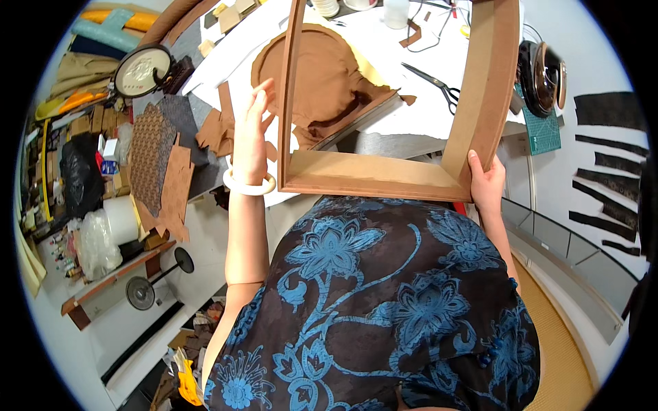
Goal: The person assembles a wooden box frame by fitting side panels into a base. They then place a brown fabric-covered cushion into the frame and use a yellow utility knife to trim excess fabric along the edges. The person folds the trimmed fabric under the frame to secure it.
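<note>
A large brown open frame, deep-sided with paler inner faces, is raised above the near edge of the table in front of me. My right hand grips its near right corner, thumb on the upper face. Beside the frame's left side is my left hand, fingers stretched upward and holding nothing; whether it touches the frame I cannot tell. Through the opening shows a wrinkled, rounded piece of brown leather on the table. Black-handled scissors lie to its right, also seen through the frame.
Brown leather scraps and a patterned sheet lie at the left. A round framed disc stands at the far left. On the right are a shiny dark appliance and a green cutting mat. Cluttered shelves fill the left side.
</note>
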Tool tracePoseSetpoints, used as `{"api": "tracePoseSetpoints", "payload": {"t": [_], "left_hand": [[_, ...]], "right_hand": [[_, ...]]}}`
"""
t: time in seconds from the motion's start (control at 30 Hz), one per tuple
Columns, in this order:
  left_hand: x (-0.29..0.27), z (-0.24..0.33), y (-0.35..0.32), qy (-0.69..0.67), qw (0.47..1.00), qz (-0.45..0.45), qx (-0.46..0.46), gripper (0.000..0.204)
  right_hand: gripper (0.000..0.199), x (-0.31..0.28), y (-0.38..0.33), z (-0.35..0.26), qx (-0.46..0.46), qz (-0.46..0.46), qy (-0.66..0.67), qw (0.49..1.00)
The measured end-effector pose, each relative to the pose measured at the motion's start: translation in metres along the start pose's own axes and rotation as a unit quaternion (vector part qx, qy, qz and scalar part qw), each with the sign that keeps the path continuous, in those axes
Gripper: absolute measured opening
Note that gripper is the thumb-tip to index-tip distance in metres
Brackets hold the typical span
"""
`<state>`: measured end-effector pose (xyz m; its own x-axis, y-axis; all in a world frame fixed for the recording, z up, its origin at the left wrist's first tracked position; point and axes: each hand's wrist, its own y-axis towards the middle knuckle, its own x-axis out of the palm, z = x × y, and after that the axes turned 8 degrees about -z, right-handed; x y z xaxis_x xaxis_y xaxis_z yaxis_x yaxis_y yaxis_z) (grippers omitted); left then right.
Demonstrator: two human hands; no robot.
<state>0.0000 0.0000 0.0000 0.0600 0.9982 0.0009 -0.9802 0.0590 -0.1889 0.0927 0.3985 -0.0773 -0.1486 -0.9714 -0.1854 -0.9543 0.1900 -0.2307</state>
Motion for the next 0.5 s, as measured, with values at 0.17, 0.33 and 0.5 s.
{"api": "tracePoseSetpoints", "payload": {"t": [0.17,0.33,0.5], "left_hand": [[0.002,0.006,-0.03,0.14,0.987,0.047,0.057,0.045],[-0.04,-0.011,-0.06,0.04,0.997,0.069,-0.001,0.047],[-0.074,-0.047,-0.128,-0.224,0.96,0.148,-0.074,0.056]], "right_hand": [[0.027,0.009,0.017,-0.035,-0.007,-0.052,-0.093,0.994],[0.03,0.036,0.036,-0.051,-0.033,-0.109,-0.164,0.98],[0.032,0.08,0.048,-0.06,-0.081,-0.209,-0.158,0.962]]}}
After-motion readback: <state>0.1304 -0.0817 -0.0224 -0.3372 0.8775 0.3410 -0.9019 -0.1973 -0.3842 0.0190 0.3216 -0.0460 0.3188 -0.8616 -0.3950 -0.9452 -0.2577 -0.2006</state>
